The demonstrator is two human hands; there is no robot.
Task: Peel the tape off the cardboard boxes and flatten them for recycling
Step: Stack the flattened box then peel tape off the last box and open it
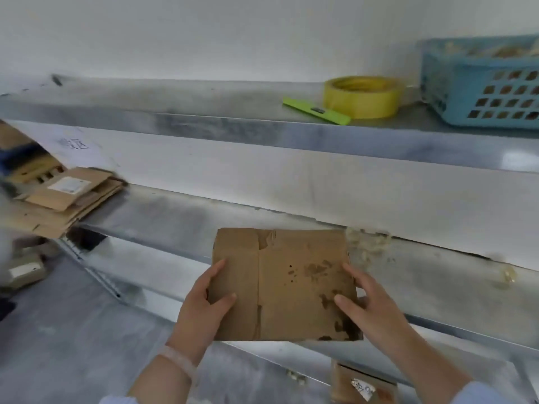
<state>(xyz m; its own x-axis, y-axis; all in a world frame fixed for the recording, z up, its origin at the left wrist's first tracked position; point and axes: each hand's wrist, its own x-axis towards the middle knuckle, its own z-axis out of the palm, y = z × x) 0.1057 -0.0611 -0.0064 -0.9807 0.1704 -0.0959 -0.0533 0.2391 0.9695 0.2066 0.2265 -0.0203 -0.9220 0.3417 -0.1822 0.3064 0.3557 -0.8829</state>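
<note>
I hold a flattened brown cardboard box (pixel 285 284) in front of me, over the front edge of the lower metal shelf (pixel 175 217). Its face is scuffed, with torn patches where the top paper layer has come away. My left hand (pixel 204 304) grips its left edge, thumb on top. My right hand (pixel 364 301) grips the right edge, thumb and fingers lying on the face. A stack of flattened cardboard (pixel 61 199) lies at the left end of the same shelf.
On the upper shelf (pixel 204 123) sit a yellow tape roll (pixel 363 96), a green box cutter (pixel 316 110) and a blue plastic basket (pixel 481 83). Another small box with a label (pixel 361 383) stands below at bottom right. Tape scraps (pixel 367 243) lie on the lower shelf.
</note>
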